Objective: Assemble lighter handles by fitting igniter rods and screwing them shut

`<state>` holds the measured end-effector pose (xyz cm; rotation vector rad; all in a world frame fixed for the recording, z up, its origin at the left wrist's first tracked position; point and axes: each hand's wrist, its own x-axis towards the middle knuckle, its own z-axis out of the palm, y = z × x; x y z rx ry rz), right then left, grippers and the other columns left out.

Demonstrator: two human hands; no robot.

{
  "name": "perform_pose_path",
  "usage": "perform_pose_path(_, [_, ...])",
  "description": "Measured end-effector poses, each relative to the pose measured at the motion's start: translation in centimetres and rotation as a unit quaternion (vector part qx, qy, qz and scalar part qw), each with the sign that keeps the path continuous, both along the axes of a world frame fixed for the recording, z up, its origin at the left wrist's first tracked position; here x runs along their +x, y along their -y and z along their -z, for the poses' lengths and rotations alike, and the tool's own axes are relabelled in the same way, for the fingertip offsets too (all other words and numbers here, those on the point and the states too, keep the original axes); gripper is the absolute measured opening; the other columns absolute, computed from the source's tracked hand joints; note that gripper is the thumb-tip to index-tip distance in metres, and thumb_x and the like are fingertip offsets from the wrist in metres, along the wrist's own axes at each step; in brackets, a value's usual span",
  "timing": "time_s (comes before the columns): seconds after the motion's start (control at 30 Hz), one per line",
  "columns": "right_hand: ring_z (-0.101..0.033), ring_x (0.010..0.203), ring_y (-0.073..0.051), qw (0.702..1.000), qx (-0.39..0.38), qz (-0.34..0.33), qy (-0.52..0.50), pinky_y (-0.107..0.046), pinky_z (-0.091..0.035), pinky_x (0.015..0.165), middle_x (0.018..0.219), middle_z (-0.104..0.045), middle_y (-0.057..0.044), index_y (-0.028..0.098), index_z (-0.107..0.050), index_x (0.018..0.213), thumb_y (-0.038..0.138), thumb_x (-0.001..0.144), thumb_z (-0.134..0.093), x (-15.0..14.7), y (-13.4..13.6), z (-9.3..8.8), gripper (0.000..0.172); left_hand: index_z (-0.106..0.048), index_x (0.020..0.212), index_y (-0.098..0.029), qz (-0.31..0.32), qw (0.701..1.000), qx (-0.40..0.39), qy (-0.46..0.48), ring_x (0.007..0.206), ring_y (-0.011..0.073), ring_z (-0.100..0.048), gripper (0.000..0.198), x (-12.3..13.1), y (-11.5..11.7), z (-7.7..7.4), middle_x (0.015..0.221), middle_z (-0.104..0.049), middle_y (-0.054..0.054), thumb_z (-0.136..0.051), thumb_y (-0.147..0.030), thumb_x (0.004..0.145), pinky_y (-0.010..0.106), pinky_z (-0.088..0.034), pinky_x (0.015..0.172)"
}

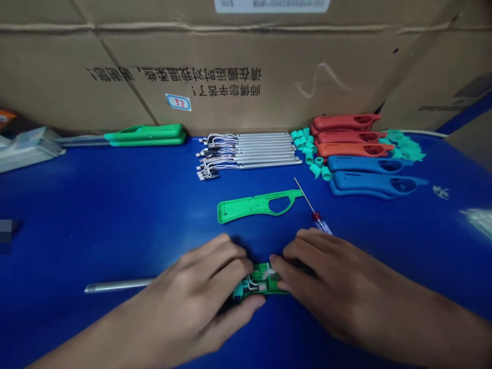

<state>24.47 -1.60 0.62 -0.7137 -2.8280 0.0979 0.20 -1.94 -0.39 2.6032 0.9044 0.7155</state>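
Between my two hands lies a green gas lighter [274, 289], its casing uncovered, with white wires and a small white connector showing inside. My left hand [203, 287] is closed around its left part, near a teal piece [239, 290]; a silver metal tube [117, 285] sticks out to the left beyond that hand. My right hand [323, 277] grips the casing's right end, which its fingers mostly hide. Just beyond the hands, a loose green casing half [238, 209] rests with its hollow side up. A screwdriver [315, 215] with a clear and red handle lies beside it.
Wired silver tubes [265, 151] lie in a row at the back. Teal caps [307, 146], red casings [346, 123] and blue casings [372, 182] sit to their right. Green lighters [148, 134] are at back left, and a cardboard box [230, 51] walls off the table's rear.
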Motion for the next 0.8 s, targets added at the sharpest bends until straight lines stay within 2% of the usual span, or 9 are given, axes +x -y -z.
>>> perform_pose_path(0.17, [-0.056, 0.078, -0.024, 1.0, -0.003, 0.006, -0.003, -0.04, -0.054, 0.068, 0.088, -0.064, -0.012, 0.009, -0.069, 0.102, 0.004, 0.092, -0.037, -0.54, 0.04, -0.07, 0.033, -0.066, 0.1, -0.012, 0.012, 1.0, 0.02, -0.009, 0.083, 0.0214, -0.067, 0.013, -0.3, 0.44, 0.28, 0.089, -0.069, 0.008, -0.061, -0.023, 0.094, 0.036, -0.061, 0.078])
perform_pose_path(0.3, [-0.057, 0.08, -0.024, 1.0, -0.009, 0.005, -0.005, -0.039, -0.055, 0.069, 0.089, -0.065, -0.013, 0.009, -0.069, 0.102, 0.004, 0.094, -0.036, -0.69, 0.04, -0.14, 0.035, -0.066, 0.1, -0.012, 0.016, 1.0, 0.011, -0.012, 0.086, 0.0225, -0.067, 0.013, -0.33, 0.5, 0.44, 0.09, -0.069, 0.008, -0.06, -0.023, 0.094, 0.039, -0.061, 0.084])
perform_pose_path(0.6, [-0.057, 0.079, -0.023, 0.999, -0.034, 0.004, -0.019, -0.038, -0.055, 0.071, 0.089, -0.063, -0.012, 0.011, -0.069, 0.102, 0.008, 0.096, -0.038, -0.44, 0.15, 0.0, 0.031, -0.067, 0.1, -0.012, 0.014, 1.0, 0.015, 0.003, 0.085, 0.0202, -0.067, 0.013, -0.48, 0.6, 0.54, 0.091, -0.07, 0.007, -0.063, -0.022, 0.093, 0.037, -0.059, 0.088])
perform_pose_path(0.8, [-0.055, 0.079, -0.022, 0.999, -0.041, -0.004, -0.027, -0.036, -0.055, 0.074, 0.087, -0.063, -0.011, 0.009, -0.069, 0.102, 0.007, 0.094, -0.04, -0.79, 0.12, 0.0, 0.03, -0.066, 0.1, -0.011, 0.017, 1.0, 0.023, 0.007, 0.082, 0.0208, -0.065, 0.014, -0.41, 0.66, 0.53, 0.088, -0.068, 0.008, -0.061, -0.022, 0.094, 0.035, -0.06, 0.077])
